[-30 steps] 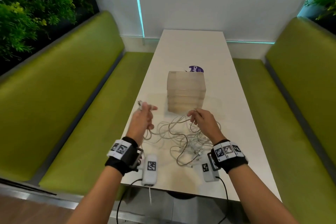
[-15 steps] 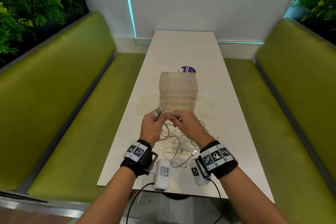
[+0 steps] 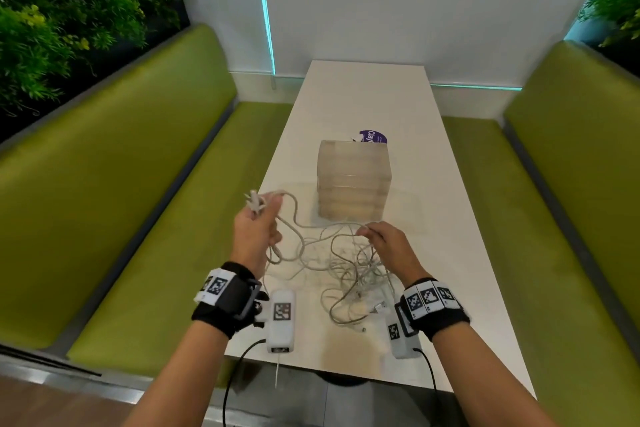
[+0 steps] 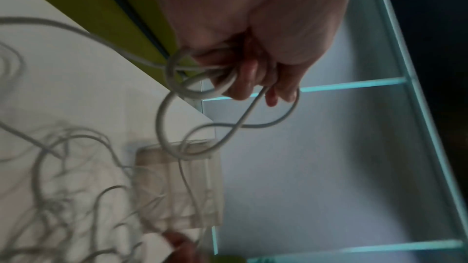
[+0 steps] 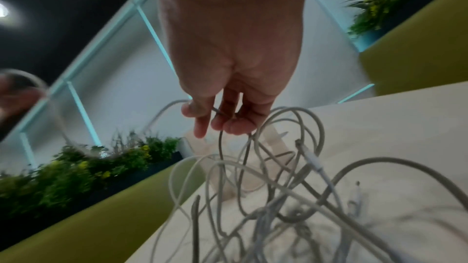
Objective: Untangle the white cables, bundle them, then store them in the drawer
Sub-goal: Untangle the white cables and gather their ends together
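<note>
Hands: left hand (image 3: pixel 256 232) grips coiled cable loops (image 4: pixel 202 85), right hand (image 3: pixel 388 243) pinches one strand (image 5: pixel 220 147); one drawer unit (image 3: pixel 354 180).

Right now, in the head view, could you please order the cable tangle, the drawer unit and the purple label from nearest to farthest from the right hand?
From the right hand:
1. Cable tangle: the hand pinches one strand of it; the pile lies just below and left of it on the table.
2. Drawer unit: translucent, just beyond the hand, slightly left.
3. Purple label: behind the drawer unit, partly hidden.
</note>
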`<action>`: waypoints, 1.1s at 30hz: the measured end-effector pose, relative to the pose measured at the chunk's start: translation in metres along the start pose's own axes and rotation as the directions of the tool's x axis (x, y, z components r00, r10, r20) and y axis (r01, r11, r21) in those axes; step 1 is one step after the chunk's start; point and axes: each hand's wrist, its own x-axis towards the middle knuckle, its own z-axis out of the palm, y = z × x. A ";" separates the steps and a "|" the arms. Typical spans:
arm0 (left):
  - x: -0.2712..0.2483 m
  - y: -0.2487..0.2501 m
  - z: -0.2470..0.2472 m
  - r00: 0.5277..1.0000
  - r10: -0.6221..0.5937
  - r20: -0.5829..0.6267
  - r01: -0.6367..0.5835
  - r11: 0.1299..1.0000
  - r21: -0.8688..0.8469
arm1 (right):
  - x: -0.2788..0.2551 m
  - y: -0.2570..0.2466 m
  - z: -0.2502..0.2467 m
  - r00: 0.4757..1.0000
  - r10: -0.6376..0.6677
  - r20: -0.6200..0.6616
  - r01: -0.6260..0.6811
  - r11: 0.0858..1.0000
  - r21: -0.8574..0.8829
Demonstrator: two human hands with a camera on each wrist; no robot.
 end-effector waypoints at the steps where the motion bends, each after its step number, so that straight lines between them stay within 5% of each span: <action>1: -0.003 -0.007 0.005 0.998 -0.039 0.049 0.032 0.992 0.122 | 0.001 -0.005 0.001 0.999 -0.033 0.000 0.033 0.999 -0.006; 5: -0.010 -0.038 0.030 0.980 -0.127 0.156 0.055 0.915 0.401 | 0.000 -0.026 0.003 0.988 -0.157 0.010 0.156 0.987 0.024; 11: -0.006 -0.058 0.043 0.953 -0.049 0.298 -0.140 0.803 0.579 | -0.006 -0.038 -0.004 0.974 -0.225 0.041 0.219 0.970 0.104; 18: -0.005 -0.050 0.049 0.923 0.012 0.386 -0.208 0.856 0.472 | -0.006 -0.049 -0.019 0.958 -0.244 0.149 0.237 0.969 0.062; 23: -0.002 -0.043 0.045 0.933 0.108 0.342 -0.277 0.824 0.495 | -0.002 -0.048 -0.015 0.964 -0.163 0.211 0.153 0.986 0.063; 28: -0.006 -0.020 0.041 0.965 0.185 0.185 -0.236 0.920 0.313 | 0.016 -0.011 -0.005 0.994 -0.027 0.109 0.047 0.982 -0.182; 33: -0.001 0.009 0.023 0.967 0.235 0.093 -0.252 0.930 0.267 | 0.017 0.011 -0.005 1.000 0.002 0.024 0.001 0.990 -0.144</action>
